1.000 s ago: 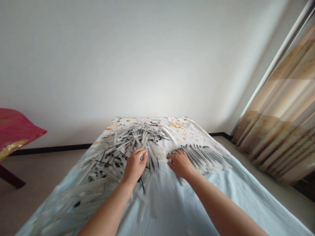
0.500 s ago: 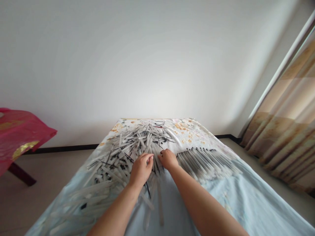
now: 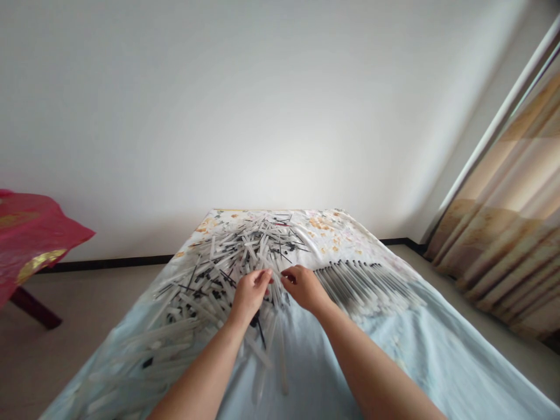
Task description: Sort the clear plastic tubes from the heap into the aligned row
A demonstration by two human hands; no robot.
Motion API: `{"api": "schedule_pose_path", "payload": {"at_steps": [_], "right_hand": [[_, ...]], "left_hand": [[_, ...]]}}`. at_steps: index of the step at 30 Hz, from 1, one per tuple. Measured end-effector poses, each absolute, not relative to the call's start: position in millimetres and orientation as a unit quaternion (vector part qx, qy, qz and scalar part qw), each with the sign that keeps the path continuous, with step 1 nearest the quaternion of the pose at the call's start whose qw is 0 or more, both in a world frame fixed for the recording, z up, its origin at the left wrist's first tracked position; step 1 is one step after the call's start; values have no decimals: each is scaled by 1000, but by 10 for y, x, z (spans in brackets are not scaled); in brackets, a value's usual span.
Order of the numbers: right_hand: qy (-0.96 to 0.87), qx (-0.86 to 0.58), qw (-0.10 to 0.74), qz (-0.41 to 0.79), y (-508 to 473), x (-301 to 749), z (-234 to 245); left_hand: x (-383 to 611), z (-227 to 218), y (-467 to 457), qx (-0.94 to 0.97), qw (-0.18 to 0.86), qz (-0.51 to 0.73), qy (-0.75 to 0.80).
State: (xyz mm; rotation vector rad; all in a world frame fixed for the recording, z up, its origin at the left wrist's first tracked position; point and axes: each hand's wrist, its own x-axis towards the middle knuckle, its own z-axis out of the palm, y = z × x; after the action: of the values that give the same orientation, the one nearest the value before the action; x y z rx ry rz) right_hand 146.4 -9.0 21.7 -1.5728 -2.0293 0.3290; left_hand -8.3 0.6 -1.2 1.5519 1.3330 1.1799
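My left hand [image 3: 252,291] is closed in a pinch at the right edge of a loose heap of translucent white tubes [image 3: 205,309]; whatever its fingertips hold is too small and blurred to make out. Just across a narrow gap, my right hand [image 3: 304,286] also pinches with thumb and forefinger, and what it holds is unclear. Thin black rods [image 3: 261,335] and small black pieces lie mixed among the tubes. Right of my right hand, a neat row of tubes with black tips [image 3: 367,289] lies side by side on the cloth.
A floral and pale blue cloth [image 3: 336,233] covers the table, which stands by a white wall [image 3: 280,105]. To the left, a red plastic bag [image 3: 39,227] rests on a stand with a dark leg [image 3: 37,308]. A patterned curtain [image 3: 503,233] hangs at right.
Both hands stay close together with only small shifts; the right hand has turned slightly and its thumb and forefinger show more. The view has moved a little.
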Motion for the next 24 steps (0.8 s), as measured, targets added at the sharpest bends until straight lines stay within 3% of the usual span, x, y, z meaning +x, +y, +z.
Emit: {"api": "schedule_pose_path", "payload": {"at_steps": [3, 8, 11, 15, 24], "right_hand": [[-771, -546, 298, 139, -147, 1402, 272], [-784, -492, 321, 200, -64, 1357, 230], [-744, -527, 348, 218, 133, 1370, 140], [-685, -627, 338, 155, 483, 1370, -34], [-686, -599, 395, 120, 658, 1296, -128]], "left_hand": [[-74, -28, 18, 499, 491, 497, 512], [-102, -59, 60, 379, 571, 541, 487], [-125, -65, 90, 342, 573, 575, 473], [-142, -75, 108, 315, 562, 604, 469], [-147, -73, 100, 285, 570, 628, 446]]}}
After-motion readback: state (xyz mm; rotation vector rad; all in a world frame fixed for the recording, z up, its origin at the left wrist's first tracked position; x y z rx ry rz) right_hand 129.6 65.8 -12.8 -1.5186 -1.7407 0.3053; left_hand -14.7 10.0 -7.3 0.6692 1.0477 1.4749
